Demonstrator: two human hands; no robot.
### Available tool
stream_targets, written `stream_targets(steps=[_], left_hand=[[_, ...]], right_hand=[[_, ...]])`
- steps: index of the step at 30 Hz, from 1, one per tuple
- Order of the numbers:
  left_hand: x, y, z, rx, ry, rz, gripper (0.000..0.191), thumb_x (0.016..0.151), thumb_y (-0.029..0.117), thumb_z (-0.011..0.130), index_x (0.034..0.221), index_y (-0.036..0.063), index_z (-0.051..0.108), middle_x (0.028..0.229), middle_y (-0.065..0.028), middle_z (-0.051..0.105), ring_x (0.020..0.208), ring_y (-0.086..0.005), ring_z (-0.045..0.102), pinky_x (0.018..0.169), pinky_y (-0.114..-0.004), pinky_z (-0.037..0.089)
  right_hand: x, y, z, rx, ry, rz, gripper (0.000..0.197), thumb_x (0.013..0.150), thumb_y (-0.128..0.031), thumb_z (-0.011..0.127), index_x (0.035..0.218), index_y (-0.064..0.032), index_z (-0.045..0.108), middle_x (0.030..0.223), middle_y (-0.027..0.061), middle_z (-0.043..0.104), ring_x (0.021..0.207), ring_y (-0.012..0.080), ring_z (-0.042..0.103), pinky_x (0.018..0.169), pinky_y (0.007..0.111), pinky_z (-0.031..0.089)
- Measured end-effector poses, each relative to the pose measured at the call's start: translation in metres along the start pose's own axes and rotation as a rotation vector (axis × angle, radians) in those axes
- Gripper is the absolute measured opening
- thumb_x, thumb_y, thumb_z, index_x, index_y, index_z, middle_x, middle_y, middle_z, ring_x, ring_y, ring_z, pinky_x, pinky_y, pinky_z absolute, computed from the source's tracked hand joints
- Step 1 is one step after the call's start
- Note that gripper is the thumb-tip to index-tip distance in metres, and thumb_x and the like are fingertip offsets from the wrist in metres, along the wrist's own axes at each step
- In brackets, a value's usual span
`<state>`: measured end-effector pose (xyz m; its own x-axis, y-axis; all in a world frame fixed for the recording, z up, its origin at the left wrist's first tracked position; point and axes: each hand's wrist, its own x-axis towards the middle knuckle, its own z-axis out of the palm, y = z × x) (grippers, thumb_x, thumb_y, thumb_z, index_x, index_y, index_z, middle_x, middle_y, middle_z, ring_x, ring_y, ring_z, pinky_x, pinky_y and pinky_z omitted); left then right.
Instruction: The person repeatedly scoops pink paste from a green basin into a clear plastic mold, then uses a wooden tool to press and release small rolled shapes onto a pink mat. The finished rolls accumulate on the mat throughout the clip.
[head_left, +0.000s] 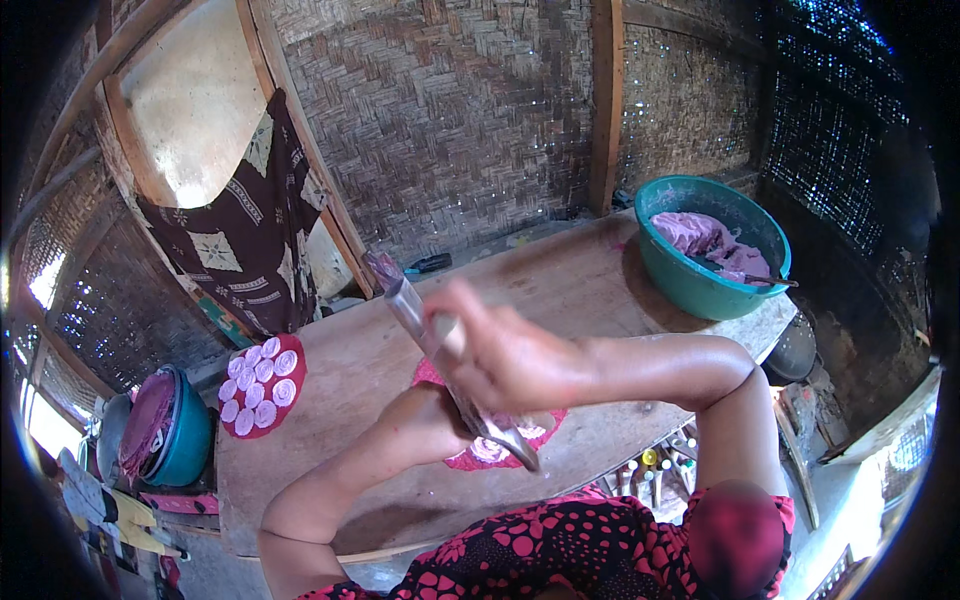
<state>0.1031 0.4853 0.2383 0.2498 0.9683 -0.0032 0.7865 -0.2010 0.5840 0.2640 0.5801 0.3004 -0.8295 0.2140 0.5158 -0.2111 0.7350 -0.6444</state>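
My right hand (510, 360) is closed around a long metal press tool (409, 304) with a pale round handle, held tilted over the wooden table (360, 375). Pinkish residue clings to its upper end. My left hand (435, 424) is low by the tool's lower part; its fingers are hidden behind the tool and my right hand. Below both hands lies a red round mat (480, 459) bearing pale pink coiled swirls (489, 450), partly covered. At the table's left end, another red mat (295, 375) carries several lilac swirls (254, 394).
A teal basin (705, 300) holding lilac dough (694, 232) and a utensil stands at the table's far right. Left of the table are a blue-green tub (191, 427) and stacked red mats (146, 427). A dark patterned cloth (255, 210) hangs beside the woven wall (442, 112). Bottles stand below the near edge.
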Motion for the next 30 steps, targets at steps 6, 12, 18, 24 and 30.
stream_targets(steps=[6, 12, 18, 24, 30], left_hand=[[-0.033, -0.049, 0.001, 0.301, 0.336, -0.301, 0.027, 0.08, 0.017, 0.073, 0.104, 0.0052, 0.07, 0.09, -0.0072, 0.072, 0.09, -0.0215, 0.069, 0.079, -0.039, 0.053], [0.028, -0.042, 0.06, -1.369, 0.736, 0.097, 0.038, 0.092, 0.015, 0.066, 0.126, 0.0013, 0.059, 0.129, -0.0163, 0.062, 0.123, -0.0338, 0.057, 0.11, -0.05, 0.041], [0.104, 0.018, 0.054, -1.336, 1.252, 0.41, 0.041, 0.098, 0.022, 0.055, 0.134, 0.0021, 0.053, 0.131, -0.0116, 0.059, 0.126, -0.029, 0.052, 0.109, -0.049, 0.038], [0.091, 0.019, -0.031, -1.008, 1.103, 0.847, 0.02, 0.096, 0.031, 0.054, 0.098, 0.0121, 0.046, 0.09, -0.0012, 0.041, 0.082, -0.014, 0.043, 0.078, -0.032, 0.039], [0.137, 0.001, -0.029, -1.093, 1.166, 0.453, 0.039, 0.091, 0.053, 0.05, 0.1, 0.0153, 0.05, 0.088, -0.0032, 0.056, 0.052, -0.0105, 0.044, 0.04, -0.023, 0.034]], right_hand=[[-0.057, 0.028, -0.113, 0.067, 0.899, 0.261, 0.019, 0.098, -0.012, 0.054, 0.116, -0.0103, 0.046, 0.082, 0.0019, 0.054, 0.058, 0.0093, 0.052, 0.048, 0.026, 0.044], [-0.11, 0.08, -0.137, 0.646, 1.472, -0.27, 0.01, 0.102, -0.02, 0.051, 0.099, -0.0148, 0.043, 0.068, -0.0017, 0.039, 0.047, 0.0095, 0.037, 0.04, 0.026, 0.034], [-0.094, 0.136, -0.047, 1.074, 1.339, 0.157, 0.033, 0.105, -0.04, 0.044, 0.12, -0.0121, 0.036, 0.087, 0.0083, 0.062, 0.076, 0.0202, 0.064, 0.077, 0.038, 0.054], [-0.21, 0.183, -0.201, -0.968, 0.726, 0.491, 0.039, 0.092, -0.042, 0.063, 0.097, -0.0032, 0.07, 0.107, 0.0194, 0.066, 0.098, 0.0317, 0.065, 0.089, 0.043, 0.05], [-0.328, 0.252, -0.341, -1.247, -0.458, 1.555, 0.032, 0.093, -0.025, 0.053, 0.117, -0.015, 0.072, 0.122, 0.0071, 0.069, 0.109, 0.0233, 0.068, 0.086, 0.045, 0.054]])
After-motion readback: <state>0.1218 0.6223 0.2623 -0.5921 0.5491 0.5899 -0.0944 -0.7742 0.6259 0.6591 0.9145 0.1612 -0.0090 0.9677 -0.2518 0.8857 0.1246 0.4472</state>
